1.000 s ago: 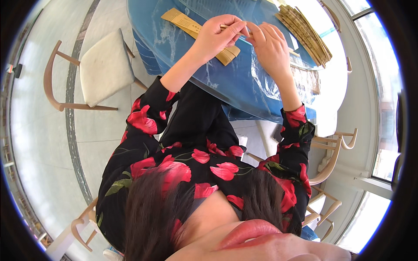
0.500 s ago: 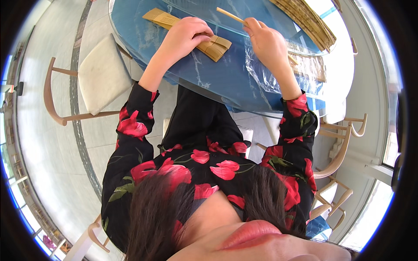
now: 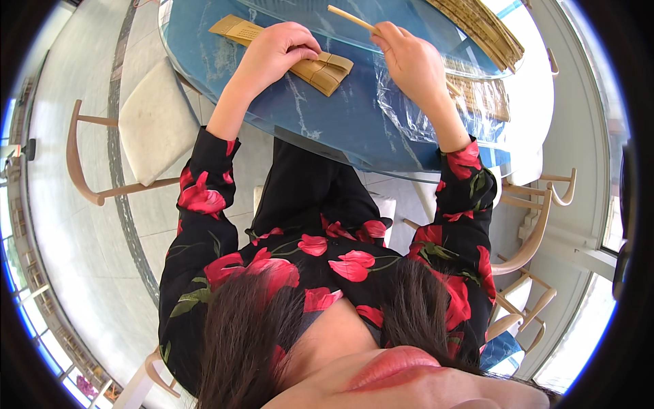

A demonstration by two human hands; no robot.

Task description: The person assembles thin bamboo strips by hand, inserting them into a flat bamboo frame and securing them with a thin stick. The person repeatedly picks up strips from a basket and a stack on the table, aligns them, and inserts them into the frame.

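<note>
Left hand (image 3: 283,51) lies palm-down on a flat bundle of bamboo slats (image 3: 320,68), fingers curled over its near edge. The grip is a press rather than a pinch, likely to pin the bundle so it does not slide on the glass surface (image 3: 340,129). The bundle sits at the far left of the surface, tied across with thin cord, one end poking out beyond the hand.

Right hand (image 3: 409,61) is raised just above the surface, its grip closed in a pinch around a single bamboo stick (image 3: 351,18). The stick angles up and to the left, its free end clear of everything.

Crumpled clear plastic sheet (image 3: 409,116) lies under the right wrist. More bamboo slat mats (image 3: 484,31) lie at the far right; whether they are bound or loose is hard to tell at the rim.

Wooden chair with pale cushion (image 3: 146,126) stands to the left, pushed back.
</note>
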